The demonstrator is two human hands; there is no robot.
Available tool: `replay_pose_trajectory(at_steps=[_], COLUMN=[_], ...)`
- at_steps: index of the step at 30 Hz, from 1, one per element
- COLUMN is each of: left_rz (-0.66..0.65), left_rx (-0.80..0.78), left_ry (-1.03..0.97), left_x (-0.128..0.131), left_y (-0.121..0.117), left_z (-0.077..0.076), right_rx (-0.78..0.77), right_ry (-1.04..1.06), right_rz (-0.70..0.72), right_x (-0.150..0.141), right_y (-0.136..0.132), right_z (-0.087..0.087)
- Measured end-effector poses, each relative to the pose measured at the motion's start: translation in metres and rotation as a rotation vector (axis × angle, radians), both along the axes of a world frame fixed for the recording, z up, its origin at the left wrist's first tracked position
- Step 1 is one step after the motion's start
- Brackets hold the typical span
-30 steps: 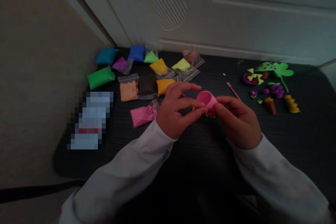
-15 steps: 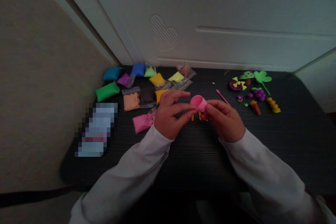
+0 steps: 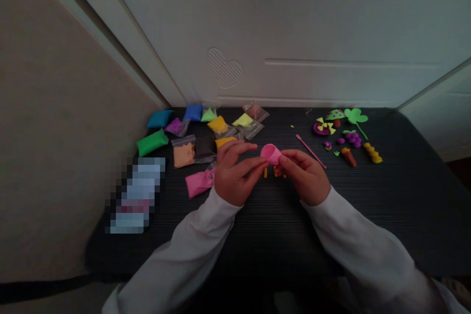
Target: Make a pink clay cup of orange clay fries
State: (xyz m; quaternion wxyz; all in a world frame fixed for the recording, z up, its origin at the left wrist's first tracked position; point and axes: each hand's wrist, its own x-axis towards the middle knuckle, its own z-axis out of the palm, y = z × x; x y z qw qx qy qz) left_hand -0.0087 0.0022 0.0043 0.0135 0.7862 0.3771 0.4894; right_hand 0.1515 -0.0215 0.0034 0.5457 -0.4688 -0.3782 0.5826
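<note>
A small pink clay cup, its mouth tilted toward the upper left, is held above the table between both hands. My left hand pinches its left rim between thumb and forefinger, the other fingers bent above. Thumb and fingers of my right hand grip the cup's right side. Beneath the hands lie several orange clay strips, partly hidden. To the right rests a pink modelling tool, slanting beside my right hand.
Bags of coloured clay cover the table's left, with a pink bag near my left hand. A blurred phone lies at the left edge. Clay figures, including a green flower and purple grapes, sit at right. A white panel rises behind.
The view has tipped upward, so the table's things sit lower in the picture. Both hands keep hold of the pink cup, with hardly any change in grip.
</note>
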Motion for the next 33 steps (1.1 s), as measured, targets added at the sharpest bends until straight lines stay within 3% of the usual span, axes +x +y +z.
replay_pose_trajectory(at_steps=[12,33], left_rz=[-0.052,-0.096], left_rx=[-0.092,-0.085], left_ry=[-0.011,-0.055], left_x=[0.002,0.0016], left_y=[-0.0005,0.0014], left_z=[0.0037,0.0015], right_rx=[0.095,0.151], right_ry=[-0.22,-0.252], right_rz=[-0.013,0.004], right_x=[0.0008,0.0002], right_y=[-0.0035,-0.0052], right_z=[0.0084,0.0078])
